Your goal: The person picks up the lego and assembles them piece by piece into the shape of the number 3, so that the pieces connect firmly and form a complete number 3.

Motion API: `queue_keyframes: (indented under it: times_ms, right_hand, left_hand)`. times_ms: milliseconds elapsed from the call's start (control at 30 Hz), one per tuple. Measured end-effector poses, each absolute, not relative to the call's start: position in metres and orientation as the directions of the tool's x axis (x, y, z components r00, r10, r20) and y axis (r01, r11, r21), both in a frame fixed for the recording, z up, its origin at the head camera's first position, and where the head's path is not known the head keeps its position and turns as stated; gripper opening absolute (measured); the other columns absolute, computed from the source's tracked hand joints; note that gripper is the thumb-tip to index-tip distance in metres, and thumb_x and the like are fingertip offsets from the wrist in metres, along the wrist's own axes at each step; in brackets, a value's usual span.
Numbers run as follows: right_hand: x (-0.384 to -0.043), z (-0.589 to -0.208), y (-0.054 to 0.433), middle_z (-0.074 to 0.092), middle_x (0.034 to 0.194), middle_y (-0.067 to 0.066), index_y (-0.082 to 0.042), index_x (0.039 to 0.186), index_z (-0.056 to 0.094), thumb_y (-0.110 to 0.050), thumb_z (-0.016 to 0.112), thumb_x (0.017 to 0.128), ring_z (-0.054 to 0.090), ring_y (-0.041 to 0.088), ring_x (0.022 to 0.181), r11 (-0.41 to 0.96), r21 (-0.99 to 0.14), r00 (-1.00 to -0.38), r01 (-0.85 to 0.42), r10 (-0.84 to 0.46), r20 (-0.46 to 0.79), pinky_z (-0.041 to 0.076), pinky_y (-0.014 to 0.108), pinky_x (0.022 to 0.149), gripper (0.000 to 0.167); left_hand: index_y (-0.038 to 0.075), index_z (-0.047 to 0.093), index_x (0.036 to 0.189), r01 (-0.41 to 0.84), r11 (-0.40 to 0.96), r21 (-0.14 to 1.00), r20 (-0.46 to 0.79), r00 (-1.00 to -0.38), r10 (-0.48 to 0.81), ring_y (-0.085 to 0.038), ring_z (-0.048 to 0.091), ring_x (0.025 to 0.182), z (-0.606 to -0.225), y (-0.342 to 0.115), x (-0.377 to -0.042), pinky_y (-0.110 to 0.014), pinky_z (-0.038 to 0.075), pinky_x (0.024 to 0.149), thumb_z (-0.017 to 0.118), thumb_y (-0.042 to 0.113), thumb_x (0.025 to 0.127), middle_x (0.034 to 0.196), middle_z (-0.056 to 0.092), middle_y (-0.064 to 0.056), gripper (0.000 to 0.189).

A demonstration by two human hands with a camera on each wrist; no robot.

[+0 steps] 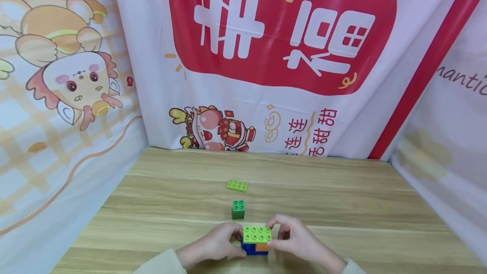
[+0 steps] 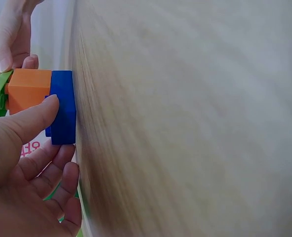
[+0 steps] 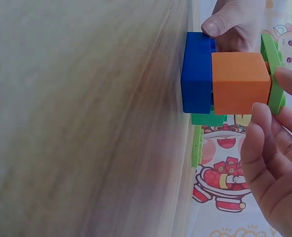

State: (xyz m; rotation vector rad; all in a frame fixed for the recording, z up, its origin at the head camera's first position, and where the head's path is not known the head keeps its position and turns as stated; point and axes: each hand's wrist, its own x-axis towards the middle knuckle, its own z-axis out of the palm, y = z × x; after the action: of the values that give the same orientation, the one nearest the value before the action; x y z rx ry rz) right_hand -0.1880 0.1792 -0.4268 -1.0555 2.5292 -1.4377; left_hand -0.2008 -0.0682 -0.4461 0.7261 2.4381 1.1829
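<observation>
On the table near its front edge stands a small stack of toy building bricks. At the bottom is a blue brick, with an orange brick on one end of it. A flat lime-green brick lies over the orange one, slightly tilted in the right wrist view, its other end overhanging the blue brick. My left hand pinches the blue brick, thumb on its near side and fingers behind. With thumb and fingers, my right hand pinches the lime-green brick at its right end.
Directly beyond the stack stands a green brick, studs up. Farther back lies another flat lime-green brick. The wooden table is bounded by printed cloths at the back, left and right.
</observation>
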Motion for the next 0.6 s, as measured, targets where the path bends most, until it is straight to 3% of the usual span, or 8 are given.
queue_keyframes:
  times_ms: [100, 333, 600]
  right_hand:
    - [-0.186, -0.422, 0.178, 0.059, 0.072, -0.003, -0.008, 0.103, 0.059, -0.010, 0.072, 0.078, 0.051, 0.003, 0.054, 0.347, -0.787, -0.776, -0.510, -0.581, 0.247, 0.045, 0.023, 0.047, 0.028]
    - [-0.178, -0.404, 0.174, 0.060, 0.103, 0.013, -0.002, 0.110, 0.059, -0.005, 0.070, 0.079, 0.053, 0.004, 0.057, 0.312, -0.819, -0.765, -0.482, -0.605, 0.220, 0.048, 0.024, 0.051, 0.032]
    - [-0.175, -0.398, 0.172, 0.058, 0.099, 0.014, 0.002, 0.108, 0.059, -0.001, 0.068, 0.079, 0.052, 0.001, 0.058, 0.253, -0.790, -0.711, -0.558, -0.637, 0.298, 0.049, 0.024, 0.051, 0.031]
  left_hand:
    - [0.017, 0.061, 0.086, 0.295, 0.523, 0.799, -0.079, -0.813, 0.578, -0.007, 0.051, 0.077, -0.447, -0.068, -0.202, -0.024, 0.043, 0.070, 0.078, 0.017, 0.071, 0.082, 0.055, 0.011, 0.023]
    - [0.017, 0.061, 0.087, 0.273, 0.522, 0.808, -0.097, -0.813, 0.575, -0.008, 0.051, 0.078, -0.446, -0.067, -0.204, -0.025, 0.043, 0.071, 0.078, 0.016, 0.072, 0.084, 0.055, 0.010, 0.023]
    - [0.017, 0.060, 0.086, 0.282, 0.532, 0.799, -0.090, -0.818, 0.568, -0.007, 0.051, 0.077, -0.447, -0.067, -0.202, -0.025, 0.042, 0.070, 0.078, 0.017, 0.071, 0.083, 0.055, 0.011, 0.023]
